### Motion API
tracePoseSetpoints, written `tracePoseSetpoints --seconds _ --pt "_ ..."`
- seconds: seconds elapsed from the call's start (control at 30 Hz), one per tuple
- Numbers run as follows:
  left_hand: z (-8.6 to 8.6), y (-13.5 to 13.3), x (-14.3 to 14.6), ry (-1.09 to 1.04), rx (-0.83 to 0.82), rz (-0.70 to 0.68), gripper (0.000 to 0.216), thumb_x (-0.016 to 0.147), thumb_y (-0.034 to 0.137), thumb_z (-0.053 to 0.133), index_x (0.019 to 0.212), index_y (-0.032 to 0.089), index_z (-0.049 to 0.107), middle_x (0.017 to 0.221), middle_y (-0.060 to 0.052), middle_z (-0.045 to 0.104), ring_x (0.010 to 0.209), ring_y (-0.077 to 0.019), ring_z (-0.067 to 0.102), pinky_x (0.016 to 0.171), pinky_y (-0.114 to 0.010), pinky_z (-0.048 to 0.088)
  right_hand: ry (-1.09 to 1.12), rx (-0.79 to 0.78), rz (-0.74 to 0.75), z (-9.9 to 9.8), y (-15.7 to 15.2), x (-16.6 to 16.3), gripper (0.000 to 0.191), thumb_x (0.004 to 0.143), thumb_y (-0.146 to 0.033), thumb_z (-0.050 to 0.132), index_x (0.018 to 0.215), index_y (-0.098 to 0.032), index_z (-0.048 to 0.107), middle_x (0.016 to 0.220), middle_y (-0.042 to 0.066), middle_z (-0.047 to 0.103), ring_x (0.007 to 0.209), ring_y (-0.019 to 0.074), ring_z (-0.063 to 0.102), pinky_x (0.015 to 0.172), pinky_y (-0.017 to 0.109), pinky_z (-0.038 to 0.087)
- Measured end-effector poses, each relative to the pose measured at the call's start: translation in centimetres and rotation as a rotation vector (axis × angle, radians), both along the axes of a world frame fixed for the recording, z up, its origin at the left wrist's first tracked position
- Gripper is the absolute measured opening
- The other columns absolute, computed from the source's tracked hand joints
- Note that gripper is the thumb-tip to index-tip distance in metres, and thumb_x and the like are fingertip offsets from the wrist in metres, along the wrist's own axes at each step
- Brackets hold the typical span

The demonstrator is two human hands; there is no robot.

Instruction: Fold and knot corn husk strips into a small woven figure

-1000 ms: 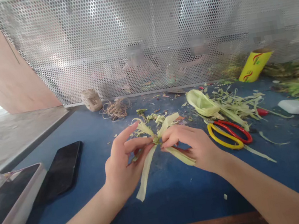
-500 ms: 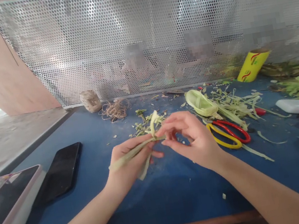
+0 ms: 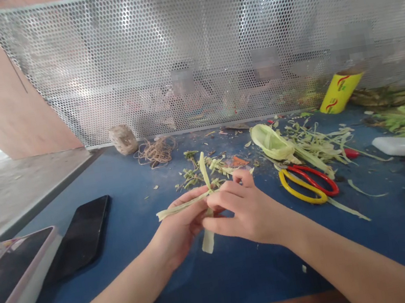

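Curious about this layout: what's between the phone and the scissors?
The head view shows the left hand and right hand, touching pale strips, between the phone and scissors.

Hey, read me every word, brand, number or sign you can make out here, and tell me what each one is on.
No text is legible.
Yellow tube: red curved marks and small print, too small and blurred to read.
Black smartphone: no lettering can be made out on its dark face.
Pale green husk strips: no writing visible.
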State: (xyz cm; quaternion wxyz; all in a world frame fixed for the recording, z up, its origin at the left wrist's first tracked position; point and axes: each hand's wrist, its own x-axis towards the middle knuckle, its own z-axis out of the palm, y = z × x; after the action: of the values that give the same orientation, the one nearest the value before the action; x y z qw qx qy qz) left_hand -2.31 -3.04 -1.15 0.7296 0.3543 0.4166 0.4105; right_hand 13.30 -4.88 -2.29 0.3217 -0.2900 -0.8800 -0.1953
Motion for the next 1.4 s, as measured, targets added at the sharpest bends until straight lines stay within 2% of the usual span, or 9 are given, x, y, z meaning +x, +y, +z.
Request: tracePoseSetpoints --seconds 0.13,0.33,0.67,0.93,1.03,1.13,1.23,1.3,1.4 --pt "0.0 0.3 0.0 -0.056 0.059 0.030 0.018 0.065 0.008 0.068 0.080 0.014 0.062 0.062 0.000 0.069 0.051 -0.0092 0.063 0.055 -0.018 0.051 0.129 -0.142 0.076 0.3 0.2 0.4 0.018 0.087 -0.015 0.044 0.076 -0.021 0.058 0.080 -0.002 0.062 0.079 0.0112 0.051 0.079 0.033 0.028" --pt "-0.2 0.5 -0.3 0.010 0.190 -0.008 0.018 0.065 0.015 0.069 0.082 0.013 0.062 0.074 -0.005 0.071 0.071 -0.0165 0.067 0.073 -0.031 0.054 0.515 -0.390 0.072 1.0 1.0 1.1 0.005 0.078 -0.018 0.059 0.075 -0.022 0.061 0.092 0.001 0.064 0.090 0.0146 0.058 0.086 0.032 0.036" --pt "0.2 0.5 -0.2 0.351 0.506 0.087 0.013 0.061 0.018 0.071 0.073 0.015 0.070 0.071 -0.003 0.069 0.059 -0.0147 0.062 0.056 -0.024 0.054 0.815 -0.783 -0.004 -0.1 1.5 0.6 0.006 0.074 -0.019 0.057 0.077 -0.020 0.062 0.078 0.003 0.067 0.073 0.0172 0.064 0.068 0.031 0.051" --pt "0.2 0.5 0.0 0.228 0.388 0.105 0.017 0.057 0.017 0.075 0.073 0.016 0.070 0.067 -0.002 0.069 0.057 -0.0137 0.061 0.049 -0.022 0.050 1.043 -1.139 0.089 0.2 1.5 0.3 0.007 0.072 -0.024 0.061 0.073 -0.019 0.056 0.068 0.001 0.065 0.062 0.0163 0.066 0.062 0.029 0.054" --pt "0.2 0.5 0.1 0.153 0.323 0.073 0.018 0.055 0.016 0.077 0.071 0.014 0.069 0.065 -0.002 0.069 0.056 -0.0115 0.060 0.046 -0.019 0.047 1.047 -1.202 0.079 0.2 1.4 0.2 0.013 0.075 -0.028 0.058 0.081 -0.020 0.050 0.064 -0.001 0.064 0.049 0.0145 0.062 0.048 0.027 0.052" --pt "0.3 0.7 -0.2 0.112 0.259 0.043 0.019 0.055 0.016 0.077 0.072 0.013 0.067 0.061 -0.002 0.068 0.056 -0.0114 0.060 0.042 -0.016 0.041 0.921 -1.021 0.010 0.2 1.4 0.4 0.023 0.078 -0.027 0.055 0.098 -0.022 0.045 0.067 -0.001 0.062 0.046 0.0136 0.058 0.043 0.026 0.047" --pt "0.2 1.0 -0.5 0.074 0.175 0.035 0.020 0.055 0.016 0.077 0.072 0.013 0.066 0.060 -0.003 0.068 0.056 -0.0106 0.061 0.038 -0.013 0.036 0.540 -0.491 -0.067 0.4 1.3 1.0 0.034 0.079 -0.019 0.054 0.112 -0.022 0.046 0.086 0.005 0.059 0.076 0.0171 0.058 0.068 0.032 0.047" --pt "0.0 1.1 -0.7 0.060 0.134 0.026 0.019 0.056 0.016 0.077 0.072 0.013 0.066 0.058 -0.002 0.067 0.056 -0.0102 0.061 0.037 -0.012 0.035 0.244 -0.214 -0.064 0.7 1.2 1.4 0.028 0.082 -0.016 0.050 0.109 -0.024 0.052 0.089 0.006 0.057 0.084 0.0174 0.053 0.078 0.035 0.040" --pt "-0.3 1.2 -0.7 0.061 0.110 0.014 0.017 0.058 0.015 0.075 0.071 0.013 0.065 0.057 -0.002 0.066 0.050 -0.0080 0.057 0.037 -0.012 0.036 0.004 -0.030 -0.020 0.9 0.9 1.8 0.023 0.087 -0.014 0.042 0.099 -0.026 0.058 0.084 0.002 0.058 0.079 0.0135 0.051 0.084 0.038 0.029"
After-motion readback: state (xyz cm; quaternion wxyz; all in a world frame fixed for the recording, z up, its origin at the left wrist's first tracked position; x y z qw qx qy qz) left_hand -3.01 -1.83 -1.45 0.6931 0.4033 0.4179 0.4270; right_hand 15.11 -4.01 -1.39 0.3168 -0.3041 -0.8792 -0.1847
